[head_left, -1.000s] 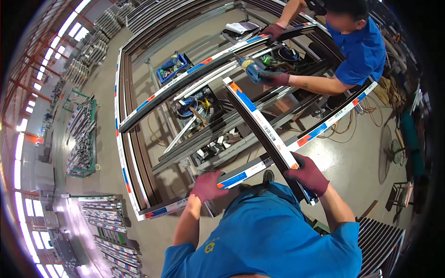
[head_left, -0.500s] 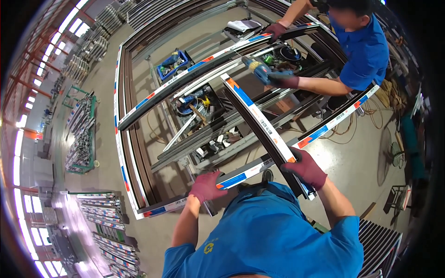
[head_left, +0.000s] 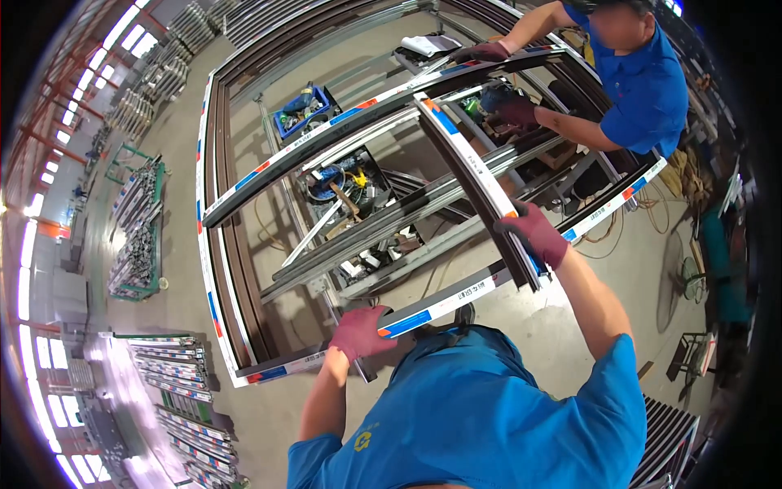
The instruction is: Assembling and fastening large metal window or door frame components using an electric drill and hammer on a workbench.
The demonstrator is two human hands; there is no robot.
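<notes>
My left hand [head_left: 361,332], in a maroon glove, is closed around the near bar [head_left: 444,304] of a large window frame, dark metal with white, blue and orange film. My right hand [head_left: 538,234], gloved alike, grips the near end of a loose metal profile [head_left: 471,163]. This profile slants across the frame's opening, its far end close to the long middle bar [head_left: 326,130]; whether they touch I cannot tell. Across the frame, a co-worker's gloved hand [head_left: 482,53] rests at the far bar, and their other hand [head_left: 517,110] is over a bin.
Below the frame, a metal rack [head_left: 383,220] carries a dark bin [head_left: 346,191] of tools and offcuts. A blue crate [head_left: 303,114] with a power tool stands farther back. Stacked profiles [head_left: 169,367] lie at the left, a fan [head_left: 692,281] at the right. Cables [head_left: 652,208] trail over the floor.
My right hand has moved away from me with the profile, its far end now nearer the middle bar. The co-worker's drill has left the middle bar and their hand is lowered over the bin.
</notes>
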